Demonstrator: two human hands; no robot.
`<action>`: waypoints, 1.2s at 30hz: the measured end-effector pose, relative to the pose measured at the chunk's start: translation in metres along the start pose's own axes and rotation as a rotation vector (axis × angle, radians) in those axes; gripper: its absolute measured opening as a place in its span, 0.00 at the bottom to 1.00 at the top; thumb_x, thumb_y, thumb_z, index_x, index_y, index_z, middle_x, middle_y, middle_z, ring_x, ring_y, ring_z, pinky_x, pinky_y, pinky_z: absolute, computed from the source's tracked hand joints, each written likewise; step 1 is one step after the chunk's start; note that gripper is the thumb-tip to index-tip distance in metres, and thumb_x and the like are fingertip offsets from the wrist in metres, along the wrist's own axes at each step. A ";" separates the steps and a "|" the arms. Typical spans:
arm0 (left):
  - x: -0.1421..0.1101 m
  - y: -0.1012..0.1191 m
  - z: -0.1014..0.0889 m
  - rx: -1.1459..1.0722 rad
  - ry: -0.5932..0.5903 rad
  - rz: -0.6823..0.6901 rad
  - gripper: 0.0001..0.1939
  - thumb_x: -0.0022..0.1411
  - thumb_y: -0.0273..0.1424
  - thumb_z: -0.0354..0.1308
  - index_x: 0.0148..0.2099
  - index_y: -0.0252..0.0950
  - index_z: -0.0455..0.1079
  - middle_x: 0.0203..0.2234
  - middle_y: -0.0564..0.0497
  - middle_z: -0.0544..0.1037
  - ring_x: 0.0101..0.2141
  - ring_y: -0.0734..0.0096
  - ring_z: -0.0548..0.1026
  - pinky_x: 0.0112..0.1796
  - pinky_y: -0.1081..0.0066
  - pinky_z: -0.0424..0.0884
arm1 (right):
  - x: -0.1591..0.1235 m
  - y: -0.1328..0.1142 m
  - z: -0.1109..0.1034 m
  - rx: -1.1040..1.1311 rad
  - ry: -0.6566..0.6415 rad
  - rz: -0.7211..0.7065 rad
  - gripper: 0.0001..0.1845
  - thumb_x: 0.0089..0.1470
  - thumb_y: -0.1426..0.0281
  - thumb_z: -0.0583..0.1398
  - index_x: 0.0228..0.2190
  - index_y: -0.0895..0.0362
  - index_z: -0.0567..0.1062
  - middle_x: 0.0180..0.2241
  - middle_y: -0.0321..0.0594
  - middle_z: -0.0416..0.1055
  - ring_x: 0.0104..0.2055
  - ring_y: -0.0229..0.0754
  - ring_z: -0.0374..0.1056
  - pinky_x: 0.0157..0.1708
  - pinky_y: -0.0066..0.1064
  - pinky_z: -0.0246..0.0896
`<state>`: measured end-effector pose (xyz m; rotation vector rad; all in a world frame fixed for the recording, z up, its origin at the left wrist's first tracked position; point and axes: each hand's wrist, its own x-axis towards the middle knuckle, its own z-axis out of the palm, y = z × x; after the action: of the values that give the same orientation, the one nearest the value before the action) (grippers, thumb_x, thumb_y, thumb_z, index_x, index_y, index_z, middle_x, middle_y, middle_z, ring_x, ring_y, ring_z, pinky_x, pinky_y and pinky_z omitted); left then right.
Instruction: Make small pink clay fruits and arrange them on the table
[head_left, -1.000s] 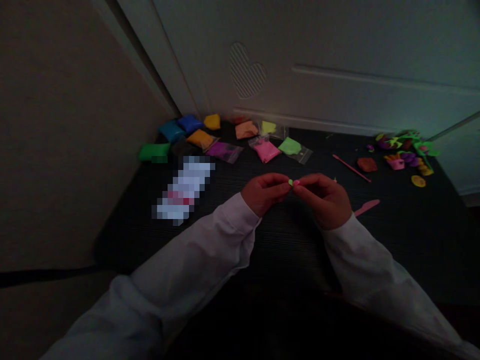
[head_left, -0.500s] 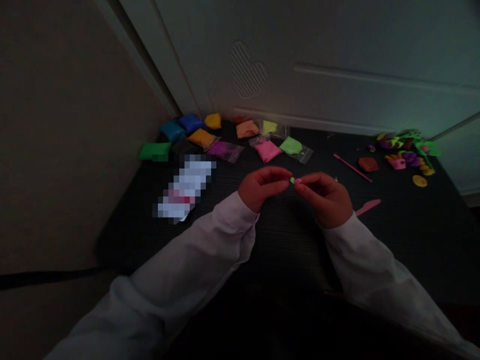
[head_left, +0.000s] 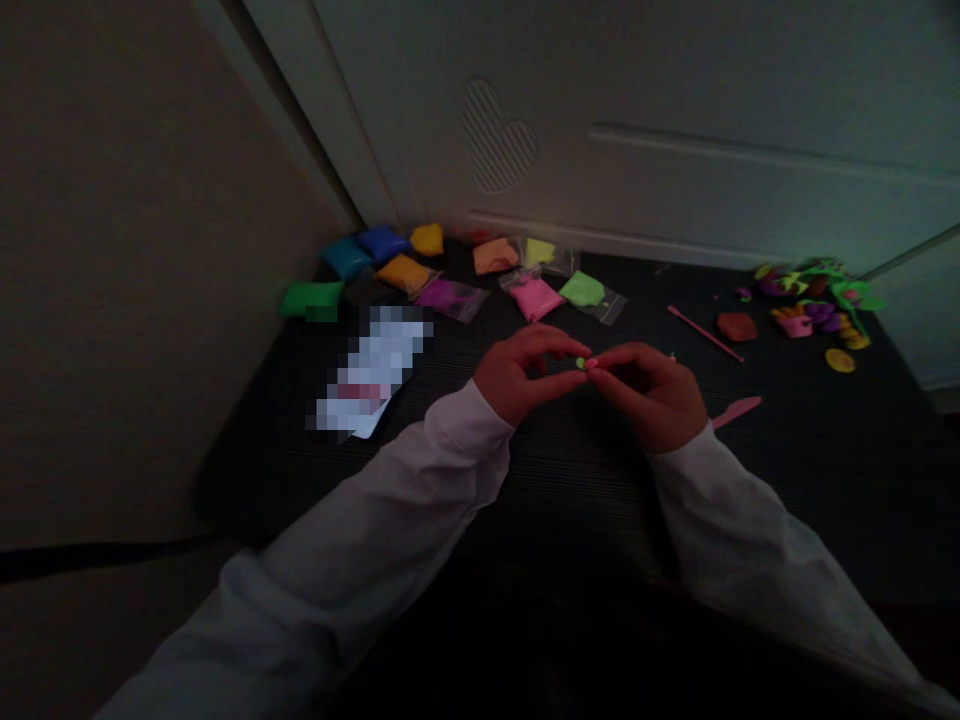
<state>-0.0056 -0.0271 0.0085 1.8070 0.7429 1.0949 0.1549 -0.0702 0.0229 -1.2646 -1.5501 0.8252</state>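
My left hand [head_left: 517,373] and my right hand [head_left: 649,393] meet at the fingertips above the dark table. Between them is a tiny piece of modelling clay, with a light green bit [head_left: 580,364] on the left and a pink bit [head_left: 592,363] on the right. Thumb and index finger of my left hand pinch at the green side. The pink side sits in the closed fingertips of my right hand, which partly hide it. Under my right wrist lies a pink plastic knife [head_left: 739,410]. Whether the two bits are joined is too small to tell.
Clay packets line the back, among them a green packet [head_left: 311,298], a pink packet [head_left: 535,298] and a light green packet [head_left: 583,290]. A blurred-out phone-like object [head_left: 375,370] lies left. Rightward are a thin pink tool [head_left: 705,333], reddish clay [head_left: 736,327] and small clay figures [head_left: 825,318].
The fingertips of my left hand have shifted slightly right, closing around the green bit and nearer to my right fingertips. My right hand has barely moved.
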 end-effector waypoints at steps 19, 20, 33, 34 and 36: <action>-0.003 0.002 0.006 -0.219 0.031 -0.190 0.10 0.45 0.32 0.60 0.33 0.35 0.70 0.31 0.51 0.70 0.31 0.76 0.67 0.29 0.76 0.64 | -0.001 0.000 0.002 0.056 0.032 0.022 0.06 0.42 0.67 0.61 0.27 0.54 0.72 0.26 0.34 0.71 0.29 0.35 0.67 0.31 0.30 0.64; -0.003 0.003 0.006 -0.225 0.033 -0.190 0.10 0.45 0.32 0.60 0.34 0.35 0.70 0.32 0.50 0.70 0.32 0.76 0.67 0.30 0.76 0.64 | -0.001 0.000 0.002 0.059 0.030 0.020 0.06 0.42 0.68 0.61 0.27 0.54 0.72 0.27 0.34 0.71 0.29 0.35 0.67 0.31 0.30 0.64; -0.001 0.004 0.003 -0.143 0.013 -0.155 0.09 0.46 0.32 0.59 0.33 0.36 0.71 0.32 0.50 0.69 0.33 0.75 0.68 0.28 0.76 0.64 | -0.001 0.000 0.001 -0.007 0.023 0.000 0.06 0.42 0.67 0.61 0.27 0.54 0.72 0.26 0.35 0.71 0.29 0.35 0.66 0.30 0.30 0.63; -0.002 0.004 0.003 -0.138 0.015 -0.154 0.09 0.46 0.32 0.59 0.33 0.36 0.71 0.32 0.50 0.69 0.33 0.75 0.68 0.28 0.76 0.64 | -0.001 0.000 0.001 -0.012 0.025 -0.001 0.06 0.42 0.67 0.61 0.27 0.54 0.72 0.26 0.35 0.71 0.29 0.35 0.66 0.30 0.30 0.63; -0.002 0.004 0.004 -0.138 0.020 -0.151 0.08 0.46 0.32 0.59 0.33 0.36 0.71 0.32 0.50 0.69 0.32 0.75 0.68 0.28 0.76 0.64 | -0.001 0.000 0.001 -0.014 0.030 -0.006 0.06 0.42 0.67 0.61 0.27 0.54 0.72 0.26 0.35 0.71 0.28 0.35 0.66 0.30 0.30 0.63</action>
<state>-0.0030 -0.0316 0.0108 1.5995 0.7827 1.0399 0.1541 -0.0709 0.0219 -1.2764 -1.5378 0.7890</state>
